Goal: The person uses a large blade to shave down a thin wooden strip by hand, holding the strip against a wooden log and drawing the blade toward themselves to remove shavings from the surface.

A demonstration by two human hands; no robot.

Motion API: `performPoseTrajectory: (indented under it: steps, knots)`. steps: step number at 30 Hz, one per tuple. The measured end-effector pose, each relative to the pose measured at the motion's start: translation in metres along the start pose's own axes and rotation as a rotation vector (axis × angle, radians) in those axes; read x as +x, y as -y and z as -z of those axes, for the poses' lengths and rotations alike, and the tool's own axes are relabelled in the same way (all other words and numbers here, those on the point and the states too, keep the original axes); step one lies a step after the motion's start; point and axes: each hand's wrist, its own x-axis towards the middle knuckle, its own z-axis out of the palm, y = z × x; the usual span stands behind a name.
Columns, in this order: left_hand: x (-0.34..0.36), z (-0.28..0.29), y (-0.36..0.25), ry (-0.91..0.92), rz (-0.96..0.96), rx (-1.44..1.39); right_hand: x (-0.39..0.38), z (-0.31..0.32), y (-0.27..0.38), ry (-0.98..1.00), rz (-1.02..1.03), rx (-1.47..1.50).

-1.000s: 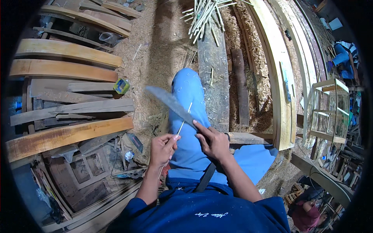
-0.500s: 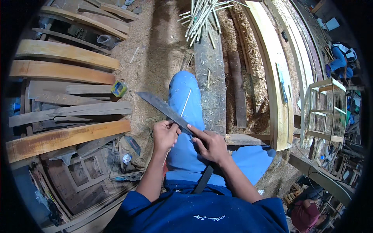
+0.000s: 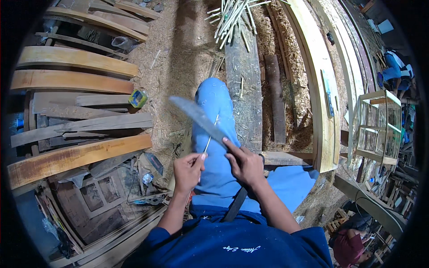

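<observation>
Both hands closed: right hand (image 3: 246, 165) grips long blade (image 3: 199, 118), now swung leftward; left hand (image 3: 187, 169) pinches thin bamboo sliver (image 3: 210, 136); I judge shaving underway.

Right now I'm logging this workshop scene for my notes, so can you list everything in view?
Long knife: one, grey blade, over the raised knee.
Thin stick: one, pale, under the blade.
Bundle of sticks: many, pale, top centre.
Grey plank: one, on the sawdust floor ahead.
Curved wooden boards: several, tan, stacked at left.
Small can: one, green and yellow, beside the boards.
Wooden cage: one, pale frame, at right.
Another person: one, red top, lower right.
Left hand: pinches the stick.
Right hand: grips the knife.
</observation>
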Motion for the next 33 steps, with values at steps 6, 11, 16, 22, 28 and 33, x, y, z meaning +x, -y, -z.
performPoseTrajectory:
  steps: [6, 11, 16, 22, 28, 33]
  knots:
    - [-0.033, 0.025, 0.005, -0.014, 0.141, 0.007, 0.006, -0.005, -0.009, -0.064, 0.008, 0.121]
    - [0.026, -0.007, -0.015, -0.043, 0.041, 0.029, 0.009, 0.011, 0.008, 0.053, 0.07, 0.056]
    - [0.052, -0.017, -0.012, -0.036, -0.029, 0.009, 0.012, 0.013, 0.009, 0.089, 0.087, 0.053]
    - [0.03, -0.005, -0.004, 0.052, 0.045, -0.043, 0.011, 0.003, -0.005, 0.022, 0.053, 0.039]
    - [0.003, 0.015, 0.003, 0.034, 0.076, -0.149, 0.011, 0.001, 0.0, 0.087, 0.052, 0.048]
    - [-0.041, 0.034, 0.007, 0.051, 0.183, -0.053, 0.017, -0.004, -0.015, -0.038, -0.015, 0.13]
